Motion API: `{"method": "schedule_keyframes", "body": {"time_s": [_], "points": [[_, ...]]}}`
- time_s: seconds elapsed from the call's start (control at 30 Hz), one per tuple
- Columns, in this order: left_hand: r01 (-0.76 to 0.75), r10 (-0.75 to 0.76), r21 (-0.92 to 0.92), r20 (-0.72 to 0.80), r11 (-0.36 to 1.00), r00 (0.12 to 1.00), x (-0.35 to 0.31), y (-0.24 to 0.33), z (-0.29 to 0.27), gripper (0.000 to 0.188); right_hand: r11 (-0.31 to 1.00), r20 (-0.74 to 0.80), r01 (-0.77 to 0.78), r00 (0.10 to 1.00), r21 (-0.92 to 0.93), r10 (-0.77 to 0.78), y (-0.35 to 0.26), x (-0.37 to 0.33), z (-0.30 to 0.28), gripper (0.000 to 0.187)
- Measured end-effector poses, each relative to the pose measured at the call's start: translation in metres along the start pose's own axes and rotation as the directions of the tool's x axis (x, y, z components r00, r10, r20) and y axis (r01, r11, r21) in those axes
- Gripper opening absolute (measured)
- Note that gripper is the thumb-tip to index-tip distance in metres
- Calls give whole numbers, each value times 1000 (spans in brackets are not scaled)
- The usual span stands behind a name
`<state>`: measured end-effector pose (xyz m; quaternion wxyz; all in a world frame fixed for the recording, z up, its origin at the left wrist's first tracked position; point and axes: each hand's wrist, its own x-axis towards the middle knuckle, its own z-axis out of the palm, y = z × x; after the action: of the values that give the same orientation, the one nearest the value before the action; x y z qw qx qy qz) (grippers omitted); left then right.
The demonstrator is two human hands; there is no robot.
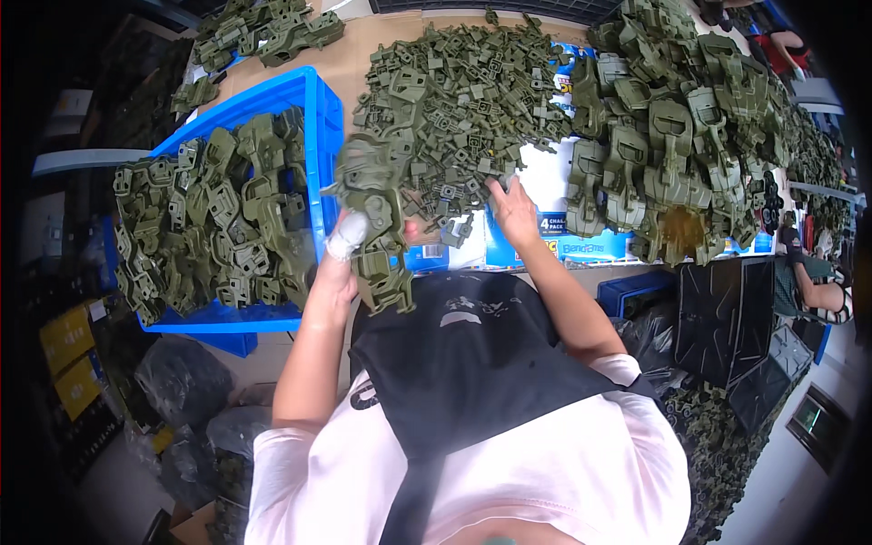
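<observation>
My left hand (347, 238), with white wrapping over its fingers and thumb, is closed around a long olive-green moulded plastic part (371, 209). The part stands roughly upright over the table's near edge, between the blue crate and my body; its outline is slightly blurred. My right hand (515, 213) is at the near edge of a heap of small olive-green plastic pieces (477, 109). Its thumb and index finger are bent together there, and whatever lies between the fingertips is too small to make out.
A blue crate (318, 136) full of larger green parts (218, 209) stands at left. More large green parts are piled at right (668, 127) and far left (272, 36). Printed cardboard (545, 182) covers the table. Another person (822, 295) is at the far right.
</observation>
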<state>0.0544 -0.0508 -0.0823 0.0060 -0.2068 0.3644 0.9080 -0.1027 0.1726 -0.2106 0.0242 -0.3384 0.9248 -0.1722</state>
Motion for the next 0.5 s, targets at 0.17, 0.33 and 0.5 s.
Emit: {"method": "schedule_keyframes", "body": {"time_s": [0.17, 0.33, 0.5], "points": [[79, -76, 198, -21, 977, 997, 10, 13, 22, 58, 941, 49, 15, 998, 339, -34, 15, 7, -48, 36], [238, -263, 293, 50, 926, 963, 18, 25, 54, 59, 807, -188, 295, 955, 511, -230, -45, -5, -154, 32], [187, -338, 516, 216, 836, 916, 25, 16, 61, 54, 908, 16, 288, 952, 305, -307, -62, -6, -179, 48]]}}
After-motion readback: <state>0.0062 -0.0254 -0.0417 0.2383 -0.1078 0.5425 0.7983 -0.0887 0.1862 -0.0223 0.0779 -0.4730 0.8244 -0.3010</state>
